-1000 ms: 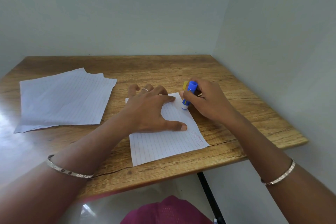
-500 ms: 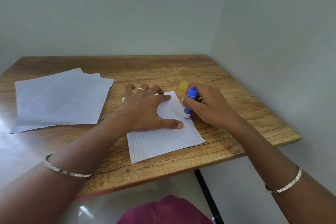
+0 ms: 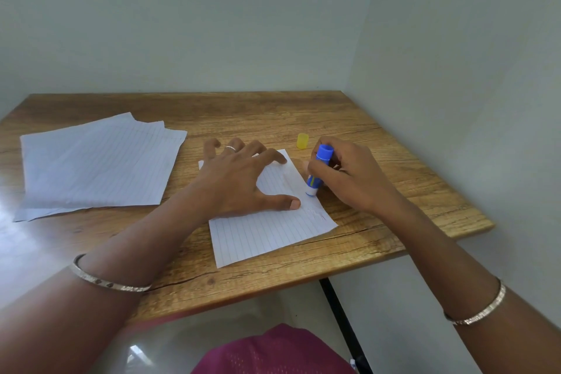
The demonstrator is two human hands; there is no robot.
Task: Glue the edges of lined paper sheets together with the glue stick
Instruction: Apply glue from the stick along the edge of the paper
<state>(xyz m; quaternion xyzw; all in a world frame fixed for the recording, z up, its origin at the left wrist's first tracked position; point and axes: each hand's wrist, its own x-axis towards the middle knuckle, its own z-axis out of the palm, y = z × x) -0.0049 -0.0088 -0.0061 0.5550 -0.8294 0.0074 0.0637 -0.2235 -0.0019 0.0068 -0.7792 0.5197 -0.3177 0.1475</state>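
Centrally, my left hand [image 3: 243, 179] lies flat, pinning the lined sheet [image 3: 267, 228], while my right hand [image 3: 349, 176] grips the glue stick [image 3: 317, 171] at its right edge. Pressing too hard, I judge, could wrinkle the paper or smear glue onto the table [image 3: 379, 161].

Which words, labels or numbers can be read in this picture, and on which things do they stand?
None can be read.
Glue stick in the right hand: a yellow mark on its blue body, too small and blurred to read.
Lined sheet under the left hand: faint marks near its right edge, not legible.
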